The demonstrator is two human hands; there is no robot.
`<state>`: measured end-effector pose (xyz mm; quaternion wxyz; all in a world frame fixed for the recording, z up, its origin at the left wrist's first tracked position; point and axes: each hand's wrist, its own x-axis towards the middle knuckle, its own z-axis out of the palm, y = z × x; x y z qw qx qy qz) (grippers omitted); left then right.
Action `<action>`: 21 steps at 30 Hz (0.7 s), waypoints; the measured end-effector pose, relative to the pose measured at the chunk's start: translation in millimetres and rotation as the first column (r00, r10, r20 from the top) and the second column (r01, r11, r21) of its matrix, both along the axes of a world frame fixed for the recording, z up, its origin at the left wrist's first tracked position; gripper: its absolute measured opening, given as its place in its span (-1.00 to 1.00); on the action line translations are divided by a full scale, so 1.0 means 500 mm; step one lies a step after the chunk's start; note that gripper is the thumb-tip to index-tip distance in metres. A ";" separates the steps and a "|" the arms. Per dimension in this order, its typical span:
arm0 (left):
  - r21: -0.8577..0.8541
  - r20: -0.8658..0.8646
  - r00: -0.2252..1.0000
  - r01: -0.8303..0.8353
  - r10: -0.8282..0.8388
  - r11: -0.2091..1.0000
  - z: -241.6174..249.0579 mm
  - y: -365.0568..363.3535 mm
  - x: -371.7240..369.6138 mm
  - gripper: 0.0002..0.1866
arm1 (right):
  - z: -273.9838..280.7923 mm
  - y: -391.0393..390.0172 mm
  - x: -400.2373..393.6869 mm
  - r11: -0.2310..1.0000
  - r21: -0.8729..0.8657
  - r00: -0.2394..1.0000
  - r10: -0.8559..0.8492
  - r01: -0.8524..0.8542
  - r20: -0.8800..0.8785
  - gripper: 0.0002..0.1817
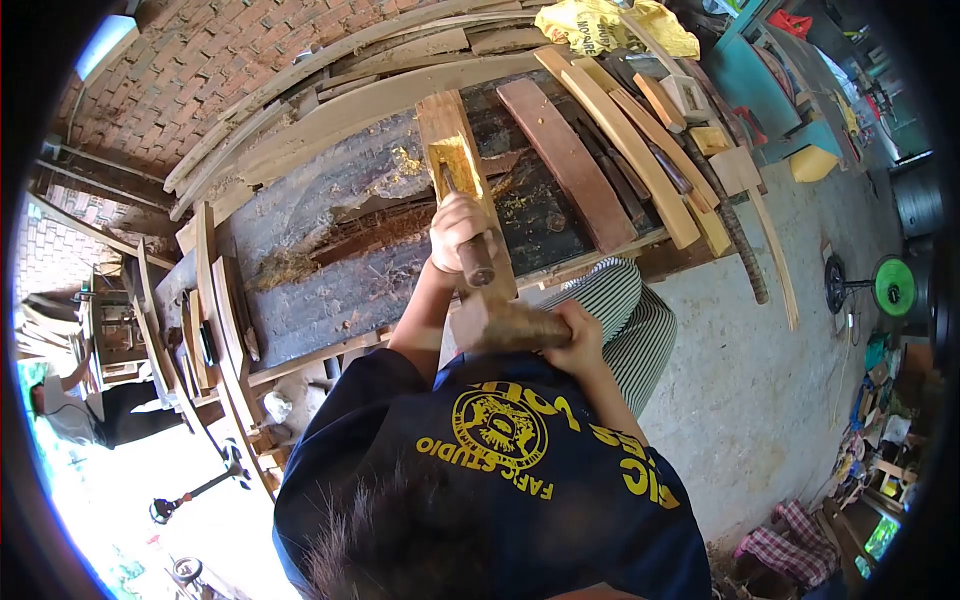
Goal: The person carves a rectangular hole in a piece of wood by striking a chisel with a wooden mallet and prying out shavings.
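On bench [290,245] — brown wood block [441,118], yellow hollow [466,165]

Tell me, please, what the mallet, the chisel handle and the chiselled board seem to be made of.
Mallet: probably unvarnished wood, by its dull brown, though blurred.
Chisel handle: likely smooth wood, by its brown, rounded butt.
Chiselled board: apparently bare wood, by its yellow cut and nearby shavings.

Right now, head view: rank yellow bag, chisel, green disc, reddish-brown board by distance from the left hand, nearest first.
From the left hand:
1. Chisel: in its grip.
2. Reddish-brown board: just to the right.
3. Yellow bag: ahead and right, beyond the board.
4. Green disc: far off to the right.
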<state>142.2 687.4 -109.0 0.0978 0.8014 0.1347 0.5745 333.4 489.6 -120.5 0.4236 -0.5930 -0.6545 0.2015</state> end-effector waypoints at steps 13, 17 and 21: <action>-0.502 0.862 0.172 0.161 0.477 0.850 0.070 0.105 -0.135 -0.83 | -0.013 -0.013 -0.020 0.969 -0.245 0.989 -0.001 0.038 0.149 -0.71; -0.510 0.852 0.293 0.283 0.434 0.812 0.142 0.084 -0.146 -0.84 | -0.018 -0.017 -0.008 0.952 -0.305 0.993 -0.001 0.038 0.120 -0.67; -0.864 0.139 0.793 -0.194 0.592 0.464 0.203 0.107 -0.147 -0.83 | -0.030 -0.016 0.006 0.912 -0.407 0.996 -0.008 0.041 0.084 -0.60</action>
